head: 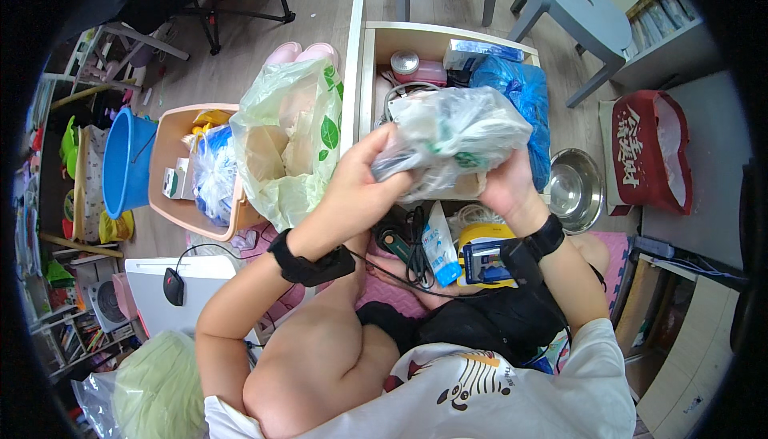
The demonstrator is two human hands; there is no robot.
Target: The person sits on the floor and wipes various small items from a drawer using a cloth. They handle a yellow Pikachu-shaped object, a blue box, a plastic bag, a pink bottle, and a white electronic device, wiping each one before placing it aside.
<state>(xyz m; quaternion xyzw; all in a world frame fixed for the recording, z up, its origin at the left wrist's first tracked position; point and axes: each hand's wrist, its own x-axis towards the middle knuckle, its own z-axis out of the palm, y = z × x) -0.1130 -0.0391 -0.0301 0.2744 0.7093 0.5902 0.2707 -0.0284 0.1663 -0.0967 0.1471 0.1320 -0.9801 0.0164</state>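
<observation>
Both my hands hold a bundle wrapped in clear plastic with green print [462, 133] above an open drawer [450, 31]. My left hand [366, 178] grips its left side, thumb on top. At its right end, my right hand [510, 184] supports it from the side and below. What the wrapping contains is hard to make out. Inside the drawer are a pink device with a round metal mesh top [414, 67], a small box [471, 53], a coiled cable and a blue plastic bag bundle [519, 91]. Below my hands lie black cables [416, 247], a blue-and-white pouch [441, 247] and a yellow package [489, 259].
Left of the drawer stand an opened pale green plastic bag [288, 151], a peach storage bin [192, 109] and a blue bucket [123, 163]. To the right are a steel basin [576, 190], a red bag [648, 151] and a grey stool [579, 13]. A mouse [174, 286] rests on a white surface.
</observation>
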